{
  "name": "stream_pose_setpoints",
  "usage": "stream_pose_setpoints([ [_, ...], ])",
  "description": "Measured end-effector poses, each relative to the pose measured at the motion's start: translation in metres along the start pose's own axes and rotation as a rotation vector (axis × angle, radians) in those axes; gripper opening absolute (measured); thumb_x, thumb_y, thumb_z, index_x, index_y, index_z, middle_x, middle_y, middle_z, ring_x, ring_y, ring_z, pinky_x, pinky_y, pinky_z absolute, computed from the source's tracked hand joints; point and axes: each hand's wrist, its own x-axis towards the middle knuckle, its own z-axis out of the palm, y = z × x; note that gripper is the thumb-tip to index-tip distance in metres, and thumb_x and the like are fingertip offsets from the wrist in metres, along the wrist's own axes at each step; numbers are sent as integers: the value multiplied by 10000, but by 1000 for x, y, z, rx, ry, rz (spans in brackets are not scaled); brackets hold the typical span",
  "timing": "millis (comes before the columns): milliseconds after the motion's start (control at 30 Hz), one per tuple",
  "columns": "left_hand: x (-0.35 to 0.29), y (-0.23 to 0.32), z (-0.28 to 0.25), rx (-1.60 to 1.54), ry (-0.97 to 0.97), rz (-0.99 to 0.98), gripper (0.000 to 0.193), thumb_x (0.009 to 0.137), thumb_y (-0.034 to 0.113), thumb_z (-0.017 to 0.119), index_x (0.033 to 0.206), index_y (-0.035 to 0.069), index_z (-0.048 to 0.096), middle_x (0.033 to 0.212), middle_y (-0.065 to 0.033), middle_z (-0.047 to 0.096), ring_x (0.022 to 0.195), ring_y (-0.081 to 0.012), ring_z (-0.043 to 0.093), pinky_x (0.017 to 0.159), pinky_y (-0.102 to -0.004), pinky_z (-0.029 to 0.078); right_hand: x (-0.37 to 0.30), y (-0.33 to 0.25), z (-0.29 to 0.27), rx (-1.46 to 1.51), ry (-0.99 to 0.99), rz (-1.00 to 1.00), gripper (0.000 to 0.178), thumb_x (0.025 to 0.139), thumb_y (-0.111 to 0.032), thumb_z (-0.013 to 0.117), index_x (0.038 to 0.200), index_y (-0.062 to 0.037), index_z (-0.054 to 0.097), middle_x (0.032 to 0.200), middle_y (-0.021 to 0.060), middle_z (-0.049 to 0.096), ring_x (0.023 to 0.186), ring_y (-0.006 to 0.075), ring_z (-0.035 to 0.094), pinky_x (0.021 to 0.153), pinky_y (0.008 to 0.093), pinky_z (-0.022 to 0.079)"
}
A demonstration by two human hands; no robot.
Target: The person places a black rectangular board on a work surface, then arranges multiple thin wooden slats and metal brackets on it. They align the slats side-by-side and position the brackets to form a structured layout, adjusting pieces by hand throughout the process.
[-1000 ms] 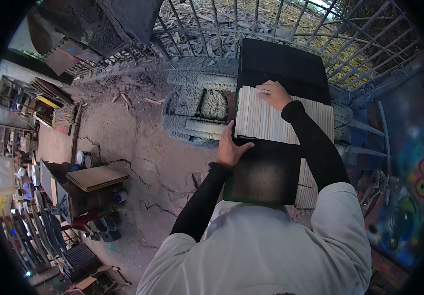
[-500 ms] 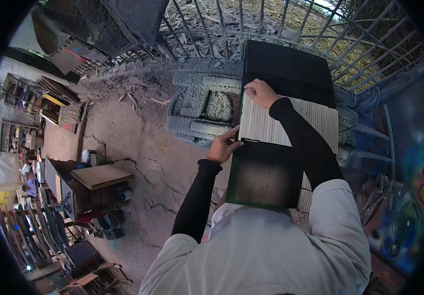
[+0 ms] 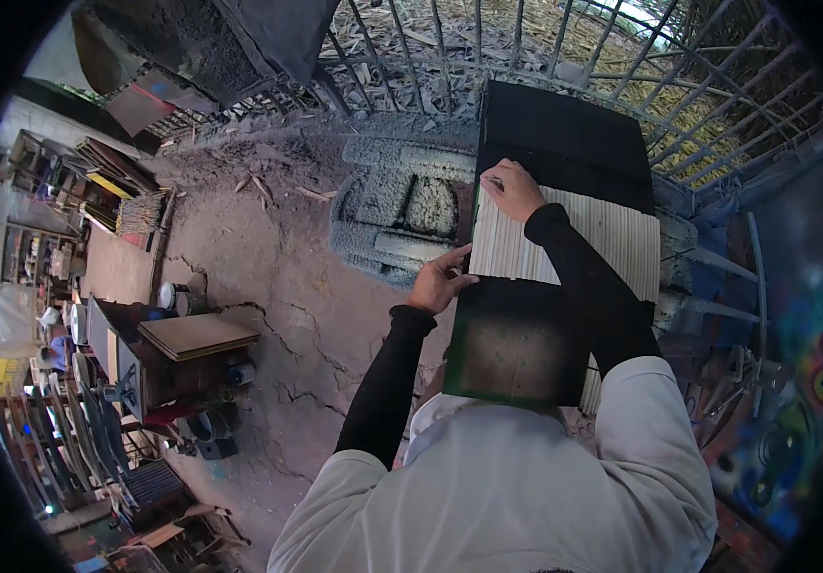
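A long black panel (image 3: 564, 129) stretches out in front of me, with a band of thin pale strips (image 3: 612, 234) laid side by side across its middle. My right hand (image 3: 513, 189) is over the upper left end of this band, fingers curled into a pinch. Whatever sits between those fingertips is too small to make out. At the panel's left edge, beside the lower end of the strips, my left hand (image 3: 437, 279) rests with thumb and forefinger apart, touching the edge. A blurred patch hides the panel's near part.
Beneath the panel are grey, rough-coated supports (image 3: 402, 205). Metal bars (image 3: 517, 43) run along the far side. To the left stands a small table (image 3: 116, 353) bearing flat brown boards (image 3: 199, 334), with cans (image 3: 175, 294) close by. A painted wall (image 3: 803, 401) is on the right.
My right hand has shifted slightly toward me along the strips, its fingers still pinched. The left hand stays at the panel's edge. The whole view has moved a little.
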Motion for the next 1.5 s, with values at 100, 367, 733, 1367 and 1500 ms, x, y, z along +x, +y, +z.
stream_pose_setpoints([
  [100,0,4,0,3,-6,-23,643,790,18,784,1384,87,546,1060,-27,653,672,-35,498,641,-231,478,-2,1,-1,-30,2,-15,163,902,-173,644,980,-38,690,912,118,595,925,328,579,818,431,464],
  [367,-11,34,12,308,66,169,927,702,197,887,1463,59,377,1171,-148,627,820,-167,636,720,-318,529,-19,-16,-23,-182,65,-87,313,894,-163,638,1158,5,611,1055,132,586,1003,332,559,875,423,462],
  [733,-2,24,33,569,172,243,1021,636,293,907,1442,-7,356,1321,-252,514,1233,-389,506,1044,-433,417,-114,-75,-86,-236,-277,-53,698,727,-333,806,1258,24,527,1314,194,475,1262,356,448,1037,429,406],
  [1367,-7,39,62,694,319,117,1031,621,352,897,1397,-18,328,1294,-214,491,1179,-387,521,936,-438,488,-22,2,-59,-224,-203,174,353,768,62,513,1077,-24,661,1097,144,621,1108,342,560,984,421,444],
  [1500,-4,33,61,685,320,130,1016,633,345,892,1389,-36,332,1313,-208,480,1187,-386,517,961,-424,474,-20,-1,-58,-236,-212,214,364,758,66,513,1075,-36,659,1080,148,621,1098,346,560,980,427,444],
])
